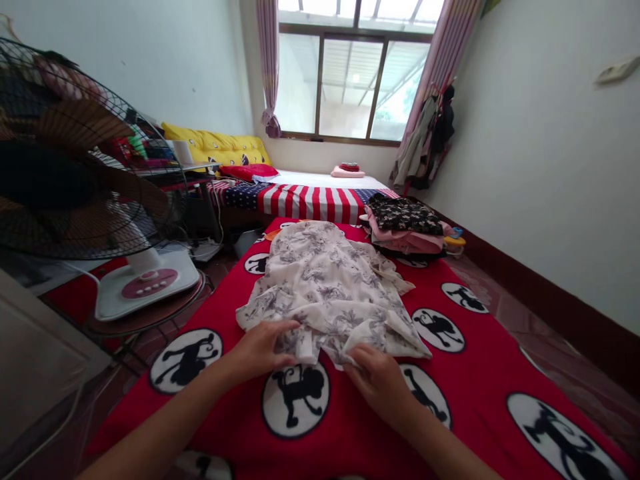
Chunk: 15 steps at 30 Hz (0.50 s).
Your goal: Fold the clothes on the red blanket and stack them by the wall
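Observation:
A white garment with a grey floral print (327, 283) lies spread on a red blanket with black-and-white monkey circles (465, 373). My left hand (263, 347) rests on the garment's near edge, thumb and fingers pinching the cloth. My right hand (377, 380) grips the near hem just to the right, fingers curled into the fabric. Both forearms reach in from the bottom of the view.
A pile of folded clothes (405, 227) sits at the blanket's far right. A flag-patterned bed (310, 200) stands behind it, under a window. A standing fan (75, 173) on a white base is close at the left. A wall runs along the right side.

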Motion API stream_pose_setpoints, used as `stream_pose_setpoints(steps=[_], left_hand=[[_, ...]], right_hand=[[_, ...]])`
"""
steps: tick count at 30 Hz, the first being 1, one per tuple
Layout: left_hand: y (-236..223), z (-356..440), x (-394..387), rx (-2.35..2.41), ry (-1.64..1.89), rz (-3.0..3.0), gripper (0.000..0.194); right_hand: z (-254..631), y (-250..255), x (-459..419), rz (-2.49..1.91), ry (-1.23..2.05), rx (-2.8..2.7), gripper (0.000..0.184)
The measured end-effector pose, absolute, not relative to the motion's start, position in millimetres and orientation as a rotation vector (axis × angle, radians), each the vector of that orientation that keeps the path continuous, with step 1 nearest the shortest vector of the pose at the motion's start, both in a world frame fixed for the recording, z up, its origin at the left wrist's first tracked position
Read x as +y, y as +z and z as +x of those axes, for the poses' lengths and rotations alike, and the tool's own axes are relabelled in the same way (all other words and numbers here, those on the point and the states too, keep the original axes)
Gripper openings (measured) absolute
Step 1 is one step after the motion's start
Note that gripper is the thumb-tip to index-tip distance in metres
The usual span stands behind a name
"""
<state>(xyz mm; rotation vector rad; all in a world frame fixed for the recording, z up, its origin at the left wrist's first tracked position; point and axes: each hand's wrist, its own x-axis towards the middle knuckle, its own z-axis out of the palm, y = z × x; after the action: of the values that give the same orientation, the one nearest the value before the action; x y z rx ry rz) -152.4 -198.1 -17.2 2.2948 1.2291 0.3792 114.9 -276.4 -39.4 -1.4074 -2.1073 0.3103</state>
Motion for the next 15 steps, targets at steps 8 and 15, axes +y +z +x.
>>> stream_pose_setpoints(steps=[8, 15], left_hand=[[-0.2, -145.4, -255.2, 0.814, 0.258, 2.254, 0.032], [-42.1, -135.7, -260.8, 1.129, 0.568, 2.244, 0.068]], right_hand=[[103.8, -15.1, -287.3, -1.491, 0.446, -1.923, 0.018], [92.6, -25.1, -309.1, -1.550, 0.496, -2.261, 0.017]])
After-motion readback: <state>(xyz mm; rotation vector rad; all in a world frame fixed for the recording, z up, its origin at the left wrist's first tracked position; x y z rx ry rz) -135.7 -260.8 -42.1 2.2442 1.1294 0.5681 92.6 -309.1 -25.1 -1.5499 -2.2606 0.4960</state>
